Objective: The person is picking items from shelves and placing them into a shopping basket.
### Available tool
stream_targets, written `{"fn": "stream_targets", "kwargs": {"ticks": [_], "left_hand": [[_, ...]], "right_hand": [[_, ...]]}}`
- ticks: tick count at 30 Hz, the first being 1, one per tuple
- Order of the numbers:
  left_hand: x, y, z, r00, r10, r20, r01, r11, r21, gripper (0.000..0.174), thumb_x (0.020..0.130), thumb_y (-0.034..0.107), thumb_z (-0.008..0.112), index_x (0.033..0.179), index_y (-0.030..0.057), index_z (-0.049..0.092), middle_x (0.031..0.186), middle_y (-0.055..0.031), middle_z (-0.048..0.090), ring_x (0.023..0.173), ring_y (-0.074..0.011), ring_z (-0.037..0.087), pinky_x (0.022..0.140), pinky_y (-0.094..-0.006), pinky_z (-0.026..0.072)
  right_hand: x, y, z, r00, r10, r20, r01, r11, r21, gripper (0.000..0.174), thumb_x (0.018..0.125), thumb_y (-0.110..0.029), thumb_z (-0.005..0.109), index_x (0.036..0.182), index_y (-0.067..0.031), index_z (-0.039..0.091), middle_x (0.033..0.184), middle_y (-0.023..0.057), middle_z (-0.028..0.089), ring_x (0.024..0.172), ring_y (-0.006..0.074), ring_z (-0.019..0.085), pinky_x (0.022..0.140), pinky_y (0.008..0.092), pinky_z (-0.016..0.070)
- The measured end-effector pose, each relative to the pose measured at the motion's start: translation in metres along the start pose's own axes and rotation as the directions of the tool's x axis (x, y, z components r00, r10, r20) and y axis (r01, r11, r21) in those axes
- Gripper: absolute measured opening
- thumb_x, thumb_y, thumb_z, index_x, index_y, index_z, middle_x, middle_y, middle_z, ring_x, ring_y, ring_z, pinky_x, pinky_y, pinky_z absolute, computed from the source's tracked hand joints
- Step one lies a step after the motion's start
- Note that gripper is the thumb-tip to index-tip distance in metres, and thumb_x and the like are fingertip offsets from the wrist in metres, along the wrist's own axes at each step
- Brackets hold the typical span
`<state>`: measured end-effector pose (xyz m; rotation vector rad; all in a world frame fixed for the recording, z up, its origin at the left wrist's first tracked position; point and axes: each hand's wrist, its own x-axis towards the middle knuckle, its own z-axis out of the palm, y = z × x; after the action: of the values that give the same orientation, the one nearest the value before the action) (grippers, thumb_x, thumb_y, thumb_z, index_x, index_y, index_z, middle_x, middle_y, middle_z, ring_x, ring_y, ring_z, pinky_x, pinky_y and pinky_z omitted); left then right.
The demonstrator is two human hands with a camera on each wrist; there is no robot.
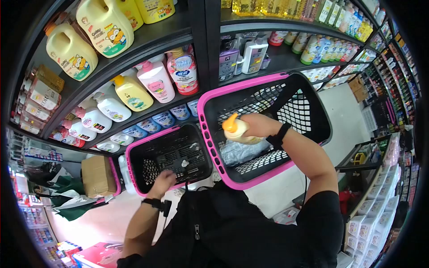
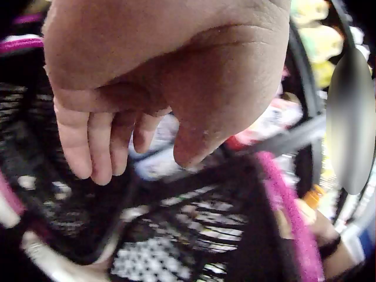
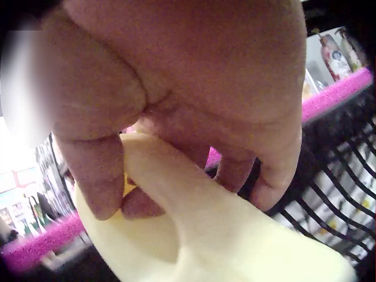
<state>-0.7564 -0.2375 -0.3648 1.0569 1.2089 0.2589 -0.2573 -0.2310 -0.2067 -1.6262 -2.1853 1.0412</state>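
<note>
Bottle (image 1: 245, 138), handle (image 3: 157, 165) inside right grip (image 1: 260, 125)

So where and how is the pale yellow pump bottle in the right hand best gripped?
Take the bottle by its handle-like ridge, probably from above, where the right hand holds it: the ridge looks narrow enough to curl round; the body below is broader.

Two hands (image 1: 164, 182) (image 1: 260, 125), one held bottle (image 1: 237, 130)

A: Colour of the bottle (image 1: 241, 135)?
B: Pale yellow, with an orange pump top (image 1: 229, 123).
A: Large basket (image 1: 315, 100)?
B: Black, lattice-patterned, its rim (image 1: 246, 85) bright pink.
A: Sleeve (image 1: 319, 216)?
B: Plain black; the wristband (image 1: 279, 136) likewise.
A: Carton (image 1: 96, 176)?
B: Brown.
</note>
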Motion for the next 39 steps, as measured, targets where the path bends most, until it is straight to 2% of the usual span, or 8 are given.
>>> {"fn": "stream_targets", "kwargs": {"ticks": [1,3,4,7,17,26,33,39], "left_hand": [[-0.005,-0.08,-0.037,0.996,-0.088,-0.002,0.082,0.913,0.399,0.031,0.095,0.027,0.062,0.111,0.0011,0.064,0.085,-0.009,0.065,0.074,-0.0206,0.059,0.067,-0.0359,0.0482],[-0.021,-0.213,-0.1,0.965,-0.263,-0.007,0.061,0.201,0.978,0.043,0.094,0.042,0.055,0.101,0.0019,0.069,0.095,-0.0215,0.072,0.089,-0.0412,0.067,0.083,-0.0515,0.0508],[-0.082,-0.213,-0.09,0.874,-0.297,-0.385,0.472,0.33,0.817,0.051,0.09,0.045,0.06,0.107,-0.0015,0.069,0.111,-0.0248,0.069,0.108,-0.0402,0.064,0.092,-0.0483,0.0509],[-0.181,-0.204,-0.086,0.634,-0.684,-0.362,0.662,0.237,0.711,0.053,0.084,0.044,0.066,0.102,-0.0054,0.069,0.103,-0.0215,0.072,0.091,-0.0342,0.071,0.083,-0.0425,0.0553],[-0.219,-0.233,-0.055,0.825,-0.427,-0.37,0.561,0.702,0.439,0.044,0.087,0.032,0.066,0.113,-0.0045,0.064,0.091,-0.0176,0.071,0.075,-0.0229,0.069,0.065,-0.0363,0.0547],[-0.218,-0.135,-0.008,0.742,-0.432,-0.513,0.632,0.705,0.322,0.055,0.086,0.035,0.066,0.123,-0.0058,0.059,0.095,-0.0195,0.072,0.086,-0.027,0.07,0.077,-0.0377,0.0556],[-0.232,-0.278,-0.051,0.703,-0.558,-0.44,0.669,0.729,0.144,0.058,0.087,0.042,0.062,0.123,-0.0022,0.062,0.125,-0.0274,0.063,0.122,-0.0385,0.058,0.103,-0.043,0.0462],[-0.199,-0.147,-0.024,0.721,-0.458,-0.521,0.665,0.668,0.334,0.055,0.083,0.041,0.066,0.118,-0.0023,0.065,0.115,-0.0273,0.067,0.114,-0.0383,0.063,0.1,-0.042,0.0487]], "right_hand": [[0.008,0.031,0.018,1.0,0.012,0.001,-0.012,0.999,-0.043,0.04,0.077,-0.033,0.077,0.104,-0.005,0.067,0.102,0.0188,0.07,0.099,0.0369,0.066,0.085,0.0443,0.0513],[0.019,0.079,0.054,0.992,0.111,-0.052,-0.12,0.973,-0.199,0.039,0.078,-0.035,0.075,0.101,-0.0049,0.07,0.103,0.0202,0.071,0.099,0.0374,0.067,0.087,0.0453,0.0522],[0.025,0.089,0.064,0.984,0.178,-0.03,-0.18,0.962,-0.203,0.037,0.079,-0.035,0.074,0.1,-0.0048,0.07,0.104,0.0206,0.071,0.099,0.0376,0.067,0.087,0.0456,0.0523],[0.05,0.122,0.091,0.949,0.316,0.007,-0.306,0.926,-0.223,0.034,0.08,-0.034,0.071,0.098,-0.0047,0.073,0.105,0.0213,0.071,0.101,0.0379,0.067,0.089,0.0462,0.0526],[0.102,0.173,0.158,0.948,0.296,-0.116,-0.305,0.95,-0.068,0.03,0.078,-0.012,0.065,0.106,-0.0028,0.071,0.11,0.0227,0.069,0.107,0.0391,0.064,0.094,0.0451,0.051],[0.122,0.183,0.191,0.904,0.376,-0.204,-0.333,0.918,0.214,0.022,0.081,-0.007,0.058,0.099,-0.0008,0.071,0.104,0.026,0.069,0.104,0.0417,0.063,0.089,0.048,0.051],[0.127,0.207,0.204,0.902,0.387,-0.191,-0.354,0.917,0.185,0.029,0.081,-0.005,0.058,0.108,0.0038,0.064,0.113,0.0281,0.064,0.109,0.0448,0.059,0.096,0.0476,0.0479],[0.107,0.183,0.16,0.903,0.414,-0.113,-0.398,0.907,0.135,0.041,0.078,-0.006,0.062,0.118,0.001,0.061,0.123,0.0282,0.061,0.12,0.0435,0.055,0.103,0.0476,0.0455]]}}
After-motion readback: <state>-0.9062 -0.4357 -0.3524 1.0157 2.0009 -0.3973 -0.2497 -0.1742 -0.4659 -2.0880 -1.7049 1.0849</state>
